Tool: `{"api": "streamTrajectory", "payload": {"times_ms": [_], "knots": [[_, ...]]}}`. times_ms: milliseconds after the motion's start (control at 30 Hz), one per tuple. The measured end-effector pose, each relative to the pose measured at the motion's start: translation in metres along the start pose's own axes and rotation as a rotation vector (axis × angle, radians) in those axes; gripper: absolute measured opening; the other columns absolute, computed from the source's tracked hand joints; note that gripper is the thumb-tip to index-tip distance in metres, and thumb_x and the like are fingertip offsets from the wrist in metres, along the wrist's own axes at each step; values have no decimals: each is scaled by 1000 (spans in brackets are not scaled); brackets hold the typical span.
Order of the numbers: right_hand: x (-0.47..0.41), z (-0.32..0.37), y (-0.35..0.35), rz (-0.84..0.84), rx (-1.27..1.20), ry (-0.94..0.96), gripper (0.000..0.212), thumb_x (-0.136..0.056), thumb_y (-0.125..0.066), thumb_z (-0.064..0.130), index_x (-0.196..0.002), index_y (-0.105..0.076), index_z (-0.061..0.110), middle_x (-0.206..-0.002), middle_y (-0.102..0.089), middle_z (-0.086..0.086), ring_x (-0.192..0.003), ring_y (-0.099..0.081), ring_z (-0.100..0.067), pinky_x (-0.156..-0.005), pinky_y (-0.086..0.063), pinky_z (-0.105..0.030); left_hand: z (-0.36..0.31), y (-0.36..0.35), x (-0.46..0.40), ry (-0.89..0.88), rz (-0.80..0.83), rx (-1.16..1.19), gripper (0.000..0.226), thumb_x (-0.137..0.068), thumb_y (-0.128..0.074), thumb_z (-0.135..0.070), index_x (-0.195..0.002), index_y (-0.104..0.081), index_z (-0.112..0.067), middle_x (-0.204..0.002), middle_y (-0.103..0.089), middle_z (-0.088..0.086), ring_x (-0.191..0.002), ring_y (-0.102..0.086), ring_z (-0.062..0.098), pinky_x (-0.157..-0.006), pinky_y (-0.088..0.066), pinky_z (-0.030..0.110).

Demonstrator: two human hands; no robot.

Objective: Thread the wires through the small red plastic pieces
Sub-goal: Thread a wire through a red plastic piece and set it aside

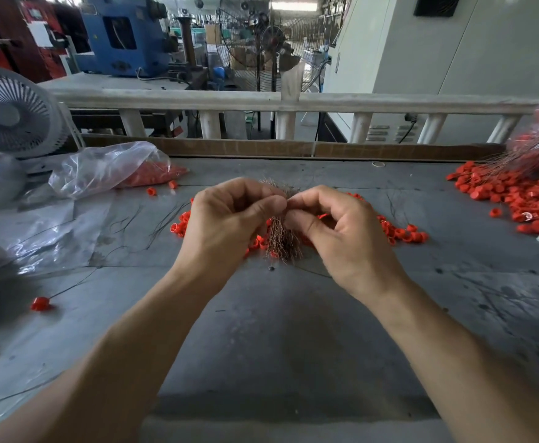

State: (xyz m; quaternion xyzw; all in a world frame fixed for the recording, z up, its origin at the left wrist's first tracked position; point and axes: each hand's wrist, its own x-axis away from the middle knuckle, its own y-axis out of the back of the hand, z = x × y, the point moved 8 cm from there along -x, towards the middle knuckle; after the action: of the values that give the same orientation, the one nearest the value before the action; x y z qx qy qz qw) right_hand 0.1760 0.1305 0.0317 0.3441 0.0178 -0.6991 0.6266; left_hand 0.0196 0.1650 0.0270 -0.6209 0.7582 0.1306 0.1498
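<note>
Two bare forearms enter from the near edge of a grey worktable and meet at its middle.

Left hand: fingers curled, thumb pressed to the forefinger, gripping a bundle of thin copper-coloured wires; the lower wire ends fan out below the hand, the upper ends bristle above the knuckles.

Right hand: fingers curled, thumb and forefinger pinched together at the top of the same bundle, touching the left thumb tip. Whether a single wire or a red piece sits in that pinch cannot be told.

Small red plastic pieces: a loose scatter on the table directly under and behind both hands, spreading to either side.

One red piece on a wire: lies alone at near left, its dark wire trailing away.

Loose dark wires: strewn on the table left of the hands.

Clear plastic bag: far left, holding more red pieces; two stray pieces just beside its mouth.

Large red heap: far right, with wires lying across it.

White desk fan: far left corner.

Railing: behind the table edge; beyond it, a pedestal fan and a blue machine.
</note>
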Motion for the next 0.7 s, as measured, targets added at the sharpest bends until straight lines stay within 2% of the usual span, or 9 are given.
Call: {"api": "streamTrajectory", "payload": {"times_ms": [100,167,233,333,467,500,567,633,700], "knots": [[0,1,6,-31,-17,-12,3,-95,-71,20,-94,-74,22,-82,-73,7,-80,-69,-10,-77,-55,-29,-1,4,0,-8,-42,20,9,-75,-80,-28,-78,-76,-20,-73,-66,24,-50,-50,12,-45,-41,22],[1,3,5,-19,-24,-10,4,-96,-70,20,-94,-72,21,-81,-72,3,-78,-68,-13,-76,-55,-36,-3,5,-1,-18,-53,38,8,-74,-80,-29,-75,-76,-23,-79,-64,30,-52,-50,13,-46,-41,23],[3,7,1,5,-38,7,3,-97,-69,21,-96,-72,21,-79,-71,0,-74,-67,-17,-72,-55,-40,-1,5,-1,-3,-55,72,7,-73,-80,-28,-73,-75,-23,-76,-65,26,-54,-50,14,-47,-40,25],[3,10,-3,29,-95,23,3,-98,-68,20,-97,-71,20,-76,-69,-4,-67,-66,-21,-63,-56,-40,-1,4,-1,12,-54,146,10,-73,-80,-24,-73,-73,-17,-74,-69,9,-54,-48,13,-47,-39,26],[2,10,2,-12,-95,44,7,-97,-67,17,-92,-70,21,-72,-69,0,-61,-62,-9,-58,-49,-25,-1,12,-2,57,-90,135,24,-80,-77,-31,-82,-72,-8,-76,-67,13,-55,-47,16,-48,-38,28],[2,9,5,-44,-102,42,8,-97,-67,16,-91,-70,21,-70,-68,2,-59,-61,-8,-58,-47,-21,0,19,-4,70,-117,87,23,-83,-75,-33,-82,-73,-10,-75,-69,9,-54,-48,14,-48,-40,26],[3,6,12,-116,-170,22,9,-97,-66,13,-90,-69,17,-67,-67,2,-54,-58,-6,-52,-44,-18,4,34,-9,70,-146,-226,15,-87,-77,-30,-78,-75,-20,-70,-71,-3,-52,-53,9,-49,-43,22],[4,6,20,-186,-271,11,10,-97,-63,9,-91,-68,14,-64,-65,-1,-48,-53,-9,-45,-41,-20,13,38,-13,82,-91,-622,11,-85,-80,-26,-75,-75,-26,-68,-71,-10,-54,-59,4,-54,-48,22],[4,8,26,-234,-369,18,10,-97,-60,7,-92,-67,11,-63,-64,-4,-44,-49,-13,-41,-38,-21,24,34,-11,116,-4,-858,14,-81,-83,-23,-72,-73,-28,-64,-69,-13,-57,-62,3,-57,-48,24]]}}
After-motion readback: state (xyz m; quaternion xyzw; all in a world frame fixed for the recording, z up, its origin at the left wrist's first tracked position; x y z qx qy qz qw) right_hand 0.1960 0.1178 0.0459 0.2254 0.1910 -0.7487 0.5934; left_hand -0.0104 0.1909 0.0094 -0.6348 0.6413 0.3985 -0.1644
